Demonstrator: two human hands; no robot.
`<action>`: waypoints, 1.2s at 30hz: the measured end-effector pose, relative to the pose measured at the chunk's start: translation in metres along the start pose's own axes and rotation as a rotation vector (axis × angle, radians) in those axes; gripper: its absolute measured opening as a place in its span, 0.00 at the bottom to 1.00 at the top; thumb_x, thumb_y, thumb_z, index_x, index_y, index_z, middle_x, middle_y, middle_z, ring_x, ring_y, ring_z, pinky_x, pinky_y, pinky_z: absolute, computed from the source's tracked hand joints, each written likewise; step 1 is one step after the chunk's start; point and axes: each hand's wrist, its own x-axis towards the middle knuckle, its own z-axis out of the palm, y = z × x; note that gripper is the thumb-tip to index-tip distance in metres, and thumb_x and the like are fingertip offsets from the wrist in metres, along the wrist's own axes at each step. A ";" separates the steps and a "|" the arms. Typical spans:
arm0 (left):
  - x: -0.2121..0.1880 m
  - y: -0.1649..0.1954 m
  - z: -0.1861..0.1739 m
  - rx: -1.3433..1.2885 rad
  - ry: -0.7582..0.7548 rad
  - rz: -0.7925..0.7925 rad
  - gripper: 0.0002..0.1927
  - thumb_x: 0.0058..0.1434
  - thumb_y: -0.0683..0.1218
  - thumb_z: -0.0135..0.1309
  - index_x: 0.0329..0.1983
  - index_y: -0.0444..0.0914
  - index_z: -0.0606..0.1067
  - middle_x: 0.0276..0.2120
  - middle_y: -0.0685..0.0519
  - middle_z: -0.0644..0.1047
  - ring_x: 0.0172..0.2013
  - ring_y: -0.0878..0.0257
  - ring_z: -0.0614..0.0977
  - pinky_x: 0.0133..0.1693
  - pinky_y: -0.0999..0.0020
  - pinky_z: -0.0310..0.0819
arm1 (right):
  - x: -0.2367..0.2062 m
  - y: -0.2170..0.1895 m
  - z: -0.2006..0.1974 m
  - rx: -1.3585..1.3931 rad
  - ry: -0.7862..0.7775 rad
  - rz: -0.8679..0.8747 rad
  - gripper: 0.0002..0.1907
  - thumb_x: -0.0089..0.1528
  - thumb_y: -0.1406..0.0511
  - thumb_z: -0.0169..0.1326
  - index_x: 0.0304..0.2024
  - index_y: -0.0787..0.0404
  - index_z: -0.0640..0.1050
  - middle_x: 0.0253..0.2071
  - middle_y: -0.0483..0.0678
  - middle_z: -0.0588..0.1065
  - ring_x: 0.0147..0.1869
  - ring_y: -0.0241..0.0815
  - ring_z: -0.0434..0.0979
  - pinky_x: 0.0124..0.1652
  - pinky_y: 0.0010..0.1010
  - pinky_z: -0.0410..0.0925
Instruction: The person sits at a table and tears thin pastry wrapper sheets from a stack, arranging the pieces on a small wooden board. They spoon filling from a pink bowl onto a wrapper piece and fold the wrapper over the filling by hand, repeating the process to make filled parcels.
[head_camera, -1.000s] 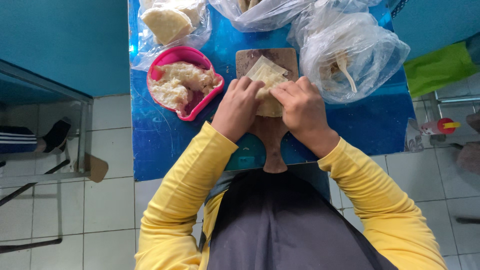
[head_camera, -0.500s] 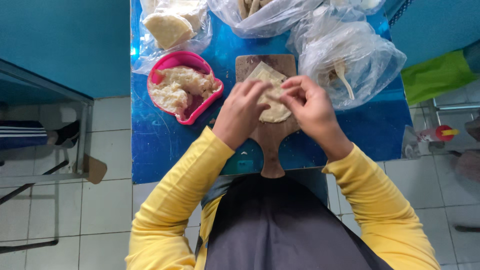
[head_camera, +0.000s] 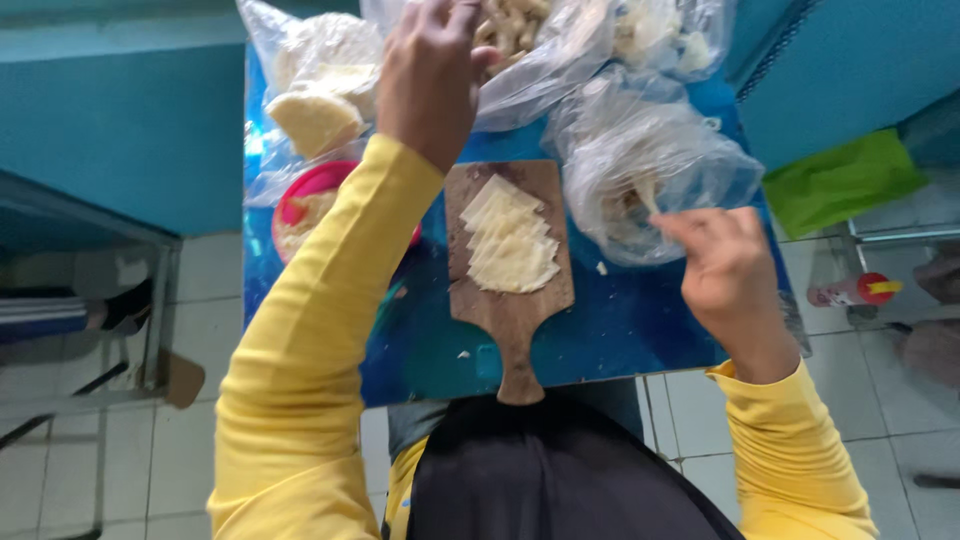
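A wooden cutting board (head_camera: 512, 320) lies on a small blue table (head_camera: 620, 330) with a fanned stack of pale square dough wrappers (head_camera: 512, 238) on it. My left hand (head_camera: 432, 70) is stretched far forward over the clear plastic bag (head_camera: 540, 45) of pale rolled pieces at the table's back, fingers curled at its opening. My right hand (head_camera: 728, 268) hovers at the table's right edge beside another clear bag (head_camera: 650, 165), fingers loosely bent and holding nothing I can see. A pink bowl (head_camera: 310, 200) of filling sits partly behind my left sleeve.
Another plastic bag with stacked wrappers (head_camera: 315, 100) lies at the back left. A green cloth (head_camera: 850, 175) hangs on the right, a small red and yellow bottle (head_camera: 855, 290) lies on the tiled floor. Teal walls flank the table; a metal frame (head_camera: 90, 300) stands left.
Both hands have left the wrappers on the board. My left hand reached forward to the back bag, my right hand drew away to the right. The wrappers now lie fanned out.
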 end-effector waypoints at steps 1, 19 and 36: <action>-0.004 0.001 -0.001 -0.029 0.037 0.023 0.20 0.62 0.43 0.60 0.56 0.34 0.73 0.50 0.42 0.77 0.49 0.44 0.77 0.48 0.51 0.71 | 0.001 0.007 0.001 -0.033 -0.056 -0.025 0.26 0.57 0.78 0.50 0.54 0.53 0.83 0.47 0.49 0.78 0.50 0.54 0.72 0.51 0.41 0.68; -0.178 0.074 -0.112 -0.304 -0.644 -0.319 0.10 0.54 0.44 0.63 0.37 0.41 0.76 0.33 0.52 0.75 0.39 0.51 0.77 0.39 0.58 0.73 | 0.027 0.050 0.007 0.072 0.049 -0.055 0.02 0.70 0.72 0.62 0.46 0.63 0.83 0.45 0.51 0.81 0.46 0.48 0.77 0.47 0.33 0.69; -0.194 0.078 -0.102 -0.263 -0.616 -0.202 0.04 0.59 0.43 0.57 0.34 0.40 0.73 0.32 0.52 0.72 0.38 0.53 0.75 0.38 0.60 0.70 | 0.011 0.057 0.037 0.184 0.084 0.108 0.08 0.77 0.69 0.51 0.49 0.70 0.78 0.42 0.52 0.77 0.41 0.41 0.75 0.43 0.27 0.66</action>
